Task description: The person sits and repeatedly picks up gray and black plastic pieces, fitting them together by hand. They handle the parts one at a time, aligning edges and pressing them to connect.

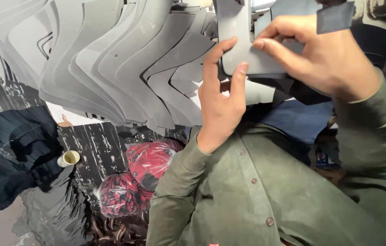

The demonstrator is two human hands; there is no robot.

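**Over the right side of the worktop, two hands on one grey piece**

At the left edge of the worktop (93, 146), whose surface was streaked black and white, we saw a heap of black fabric (15, 150) with a small cream tube (68, 158) just beside it. Above these, along the far edge, a fanned stack of grey cut sheets (111, 68) overlapped one another and spread towards the middle. Nearer the front edge lay two clear plastic bags of red-and-black material (149, 159), one touching the other.

Right of the stack we found the left hand (220, 107), raised from an olive-green sleeve (174, 191). Its fingers were closed on the lower edge of a grey cut piece (247, 54), thumb on one face and fingertips on the other. The piece was held up clear of the worktop, just beside the right end of the fanned stack.

Further right, the right hand (327, 59) pinched the same piece from above, its fingers curled narrowly over the upper right part. A dark blue cloth (297, 120) lay beneath both hands, and a small dark grey scrap (336, 16) showed at the top edge beside the right hand; we could not tell whether that hand held it.
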